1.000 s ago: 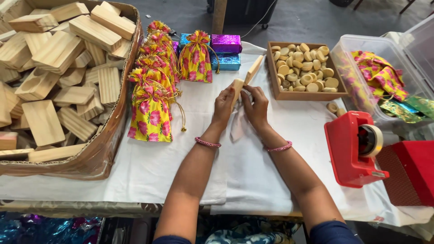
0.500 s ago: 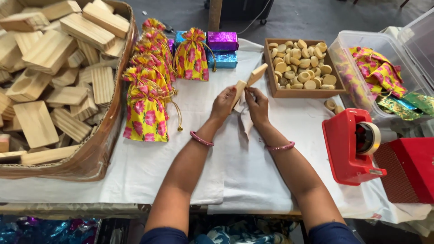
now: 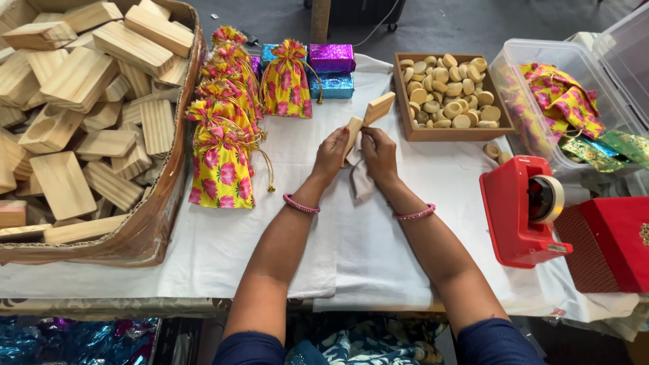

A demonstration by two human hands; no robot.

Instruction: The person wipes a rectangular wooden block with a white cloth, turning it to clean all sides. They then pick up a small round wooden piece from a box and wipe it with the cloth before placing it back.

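My left hand [image 3: 331,154] and my right hand [image 3: 379,154] meet over the white-covered table [image 3: 223,243]. Together they hold a pale wooden block [image 3: 353,133] on its edge. A small white cloth piece [image 3: 362,181] hangs below my right hand, and which fingers grip it is hidden. A second wooden block [image 3: 378,107] lies tilted just beyond my fingers. Left of my hands stands a row of yellow and pink floral drawstring pouches [image 3: 222,165].
A large cardboard box [image 3: 157,230] of wooden blocks fills the left. At the back are shiny purple and blue boxes [image 3: 331,59] and a wooden tray [image 3: 404,132] of round discs. Right: a red tape dispenser [image 3: 517,209], a clear bin [image 3: 503,74], a red box [image 3: 612,243].
My hands have stayed together on the block with only small finger movement. The view has shifted slightly.
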